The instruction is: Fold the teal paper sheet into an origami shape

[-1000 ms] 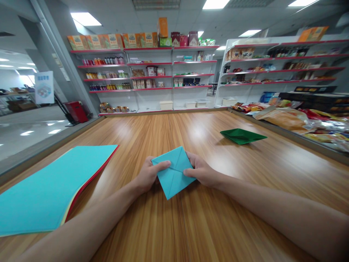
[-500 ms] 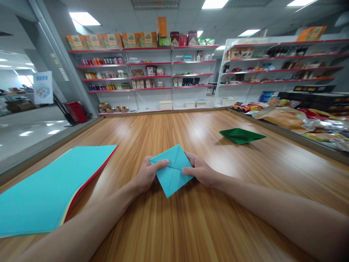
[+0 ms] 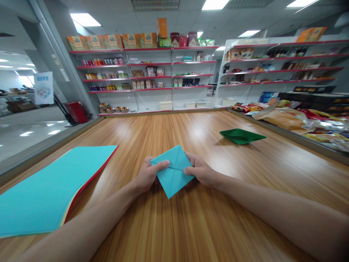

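A square of folded light-blue paper (image 3: pixel 174 182), creased along lines that cross at its middle, is held up over the table with one corner toward me. My left hand (image 3: pixel 149 173) pinches its left side, thumb flat on top and fingers underneath. On the right side my right hand (image 3: pixel 200 170) grips it the same way, its thumb near the centre crease. The fingers below the paper are mostly hidden. A folded dark-green paper boat (image 3: pixel 242 137) rests on the table, beyond my right hand and apart from it.
A stack of coloured paper sheets (image 3: pixel 51 193), light blue on top with yellow and red edges below, lies left on the wooden table (image 3: pixel 152 229). Bagged snacks (image 3: pixel 286 118) line the right edge. Stocked shelves (image 3: pixel 148 76) stand behind the table.
The folded paper and both hands have shifted only very slightly to the right. Both hands keep the same hold; the green boat and the paper stack stay in place.
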### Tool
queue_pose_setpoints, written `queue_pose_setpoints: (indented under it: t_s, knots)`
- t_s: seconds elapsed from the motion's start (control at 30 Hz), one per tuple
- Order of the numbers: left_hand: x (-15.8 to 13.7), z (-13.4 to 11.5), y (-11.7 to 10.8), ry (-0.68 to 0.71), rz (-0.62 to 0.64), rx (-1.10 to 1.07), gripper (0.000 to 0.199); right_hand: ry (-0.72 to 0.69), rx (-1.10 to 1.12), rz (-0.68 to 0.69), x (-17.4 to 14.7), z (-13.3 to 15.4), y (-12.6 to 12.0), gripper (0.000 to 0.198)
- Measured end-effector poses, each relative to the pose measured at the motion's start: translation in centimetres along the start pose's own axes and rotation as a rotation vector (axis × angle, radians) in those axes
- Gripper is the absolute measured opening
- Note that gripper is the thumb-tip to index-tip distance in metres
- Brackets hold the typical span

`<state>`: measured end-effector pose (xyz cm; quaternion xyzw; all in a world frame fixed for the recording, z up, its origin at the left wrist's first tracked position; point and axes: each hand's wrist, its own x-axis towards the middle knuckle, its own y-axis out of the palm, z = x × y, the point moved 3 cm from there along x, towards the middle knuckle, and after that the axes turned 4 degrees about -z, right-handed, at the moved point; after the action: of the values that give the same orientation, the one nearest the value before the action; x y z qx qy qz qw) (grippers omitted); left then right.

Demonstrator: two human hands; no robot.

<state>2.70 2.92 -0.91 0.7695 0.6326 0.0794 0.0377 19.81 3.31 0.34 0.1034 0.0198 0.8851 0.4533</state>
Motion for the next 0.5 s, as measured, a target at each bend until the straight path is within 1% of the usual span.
queue_pose_setpoints:
  t_s: [0.2,0.33,0.5]
  knots:
    - [0.16,0.11,-0.07,0.003,-0.031,-0.039,0.035,-0.042,0.017,-0.008,0.05,0.03,-0.09,0.039]
    - [0.13,0.02,0.00,-0.013,-0.032,-0.056,0.033,-0.016,0.005,0.006,0.01,0.09,0.09,0.040]
    - [0.10,-0.10,0.03,-0.020,-0.043,-0.101,0.029,-0.021,0.021,0.000,-0.07,0.36,0.26,0.041]
